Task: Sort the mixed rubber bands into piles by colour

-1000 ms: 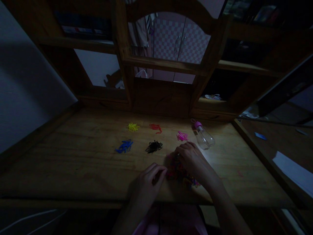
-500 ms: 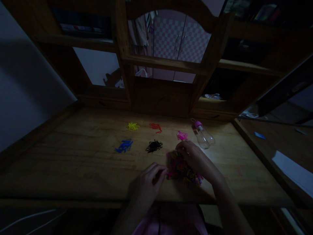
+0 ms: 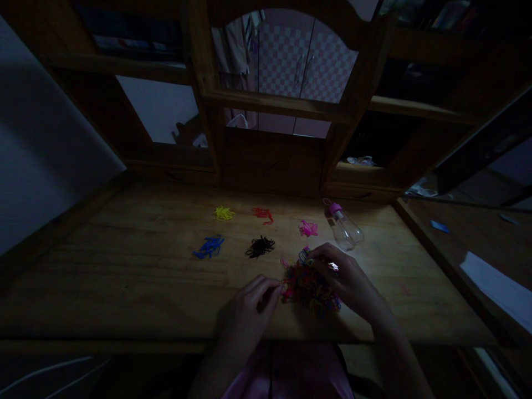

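A tangled pile of mixed-colour rubber bands [image 3: 311, 288] lies on the wooden desk near its front edge. At the pile's left side, my left hand [image 3: 255, 299] has thumb and forefinger pinched together, with a bit of pink-red band at the tips. My right hand [image 3: 338, 269] reaches over the upper right of the pile, its fingers closed at some bands there. Beyond it lie sorted heaps: pink bands [image 3: 308, 228], black bands [image 3: 260, 247], red bands [image 3: 263, 214], yellow bands [image 3: 224, 213] and blue bands [image 3: 208, 247]. The dim light hides exactly what the right fingers grip.
A clear bottle with a purple cap [image 3: 344, 227] lies on its side behind my right hand. A wooden shelf unit [image 3: 272, 160] rises along the desk's back. White paper [image 3: 494, 282] and a small blue packet [image 3: 439, 226] lie on the right-hand surface.
My right hand has moved from near the pink heap slightly right and down onto the mixed pile. My left hand keeps its pinch at the pile's left edge. The view has shifted slightly.
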A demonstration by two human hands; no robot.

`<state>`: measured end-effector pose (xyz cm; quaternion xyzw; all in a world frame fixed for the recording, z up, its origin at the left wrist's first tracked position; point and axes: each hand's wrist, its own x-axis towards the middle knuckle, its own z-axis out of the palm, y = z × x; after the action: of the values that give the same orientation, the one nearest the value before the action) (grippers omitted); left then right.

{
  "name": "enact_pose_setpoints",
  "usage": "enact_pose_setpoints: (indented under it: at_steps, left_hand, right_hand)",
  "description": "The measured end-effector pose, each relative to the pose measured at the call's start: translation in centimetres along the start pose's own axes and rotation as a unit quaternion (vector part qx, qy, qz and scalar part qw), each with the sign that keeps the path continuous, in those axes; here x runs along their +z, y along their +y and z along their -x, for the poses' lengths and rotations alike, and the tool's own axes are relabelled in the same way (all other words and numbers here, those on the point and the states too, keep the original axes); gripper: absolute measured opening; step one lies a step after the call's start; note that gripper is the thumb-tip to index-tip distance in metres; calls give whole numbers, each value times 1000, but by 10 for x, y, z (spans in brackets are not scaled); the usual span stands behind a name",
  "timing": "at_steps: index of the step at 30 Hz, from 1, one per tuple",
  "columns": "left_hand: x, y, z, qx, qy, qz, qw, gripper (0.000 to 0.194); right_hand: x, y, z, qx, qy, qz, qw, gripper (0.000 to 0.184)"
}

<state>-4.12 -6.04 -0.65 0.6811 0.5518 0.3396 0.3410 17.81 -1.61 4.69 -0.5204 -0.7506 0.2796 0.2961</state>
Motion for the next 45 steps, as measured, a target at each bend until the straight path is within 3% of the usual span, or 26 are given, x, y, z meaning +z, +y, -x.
enact_pose_setpoints:
  at_steps: [10, 18, 23, 28, 32, 37, 42, 45]
  left_hand:
    - [1, -3, 1, 8, 6, -1, 1000, 18]
    - [0, -2, 1, 6, 3, -2, 1000, 17]
    - [-1, -1, 2, 5, -3, -2, 1000, 17]
    - [-1, -2, 2, 8, -7, 3, 1000, 16]
    - [-1, -3, 1, 13, -6, 8, 1000, 16]
    - [-1, -3, 0, 18, -6, 13, 1000, 16]
    - [0, -4, 1, 8, -9, 4, 1000, 17]
    - [0, -5, 2, 3, -10, -5, 1000, 16]
  right_hand:
    - [2, 2, -3, 11, 28, 91, 995, 18]
    - [17, 0, -27, 41, -66, 256, 963, 18]
    - [23, -3, -29, 42, -72, 349, 933, 14]
    - [26, 3, -34, 39, -76, 351, 932, 7]
    - [21, 3, -38, 63, -64, 267, 959, 9]
    - [5, 2, -33, 48, -68, 43, 996, 9]
    - [-1, 3, -22, 10, -43, -208, 977, 7]
    - [0, 2, -18, 40, -36, -289, 956, 10]
